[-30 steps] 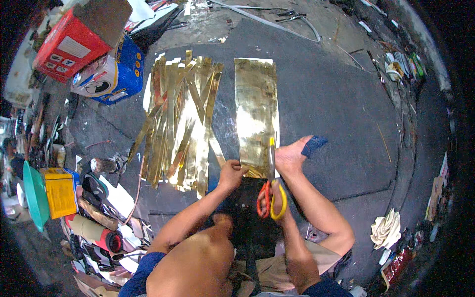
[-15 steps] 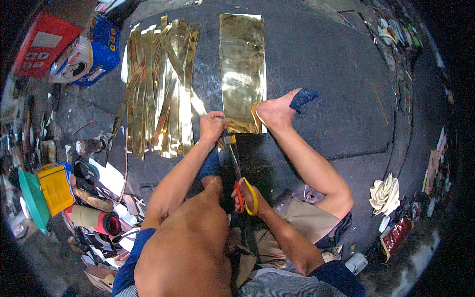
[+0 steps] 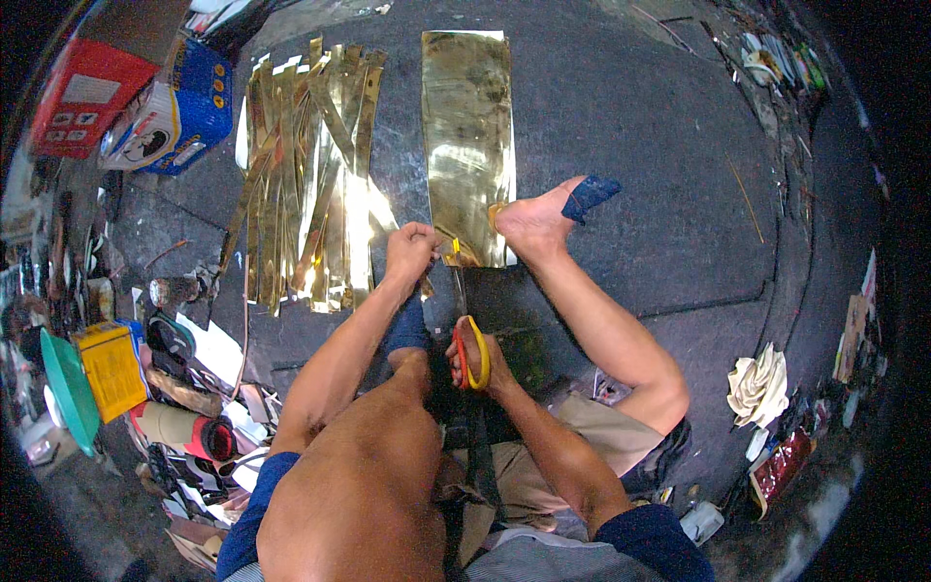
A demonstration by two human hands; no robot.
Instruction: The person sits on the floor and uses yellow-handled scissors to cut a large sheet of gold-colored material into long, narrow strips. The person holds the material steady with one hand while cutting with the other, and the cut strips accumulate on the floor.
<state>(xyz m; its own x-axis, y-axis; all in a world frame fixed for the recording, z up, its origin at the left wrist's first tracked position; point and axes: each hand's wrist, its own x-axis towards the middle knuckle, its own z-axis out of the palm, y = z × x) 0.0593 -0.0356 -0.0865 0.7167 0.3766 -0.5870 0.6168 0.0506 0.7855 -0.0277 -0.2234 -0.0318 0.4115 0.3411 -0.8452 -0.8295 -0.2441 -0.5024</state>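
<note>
Left hand pinches near edge of gold foil sheet lying flat on dark floor. Right hand grips orange-handled scissors, blades at the foil's edge. Cut strips just left.

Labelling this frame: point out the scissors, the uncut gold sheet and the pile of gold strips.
scissors (image 3: 472, 351), head view, on the orange-yellow handle loop.
uncut gold sheet (image 3: 467, 126), head view, its middle.
pile of gold strips (image 3: 310, 184), head view, centre of the pile.

Red box with pale label upper left, blue printed carton beside it, yellow box lower left
</note>
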